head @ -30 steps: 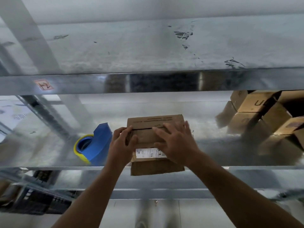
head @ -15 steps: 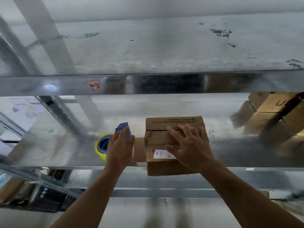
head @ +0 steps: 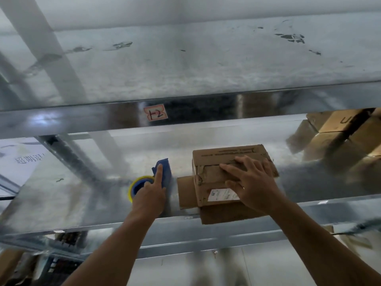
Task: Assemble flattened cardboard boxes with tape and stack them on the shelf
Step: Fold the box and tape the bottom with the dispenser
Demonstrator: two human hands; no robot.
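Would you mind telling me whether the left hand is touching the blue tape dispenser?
Touching. The head view shows the left hand on the tape dispenser, its index finger lying along the blue body with no gap.

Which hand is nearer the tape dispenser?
Left. The left hand grips the tape dispenser; the right hand presses the box beside it.

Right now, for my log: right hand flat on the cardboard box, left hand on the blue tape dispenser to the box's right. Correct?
One slip: the head view shows the blue tape dispenser left of the cardboard box, not right. The right hand and left hand are as you say.
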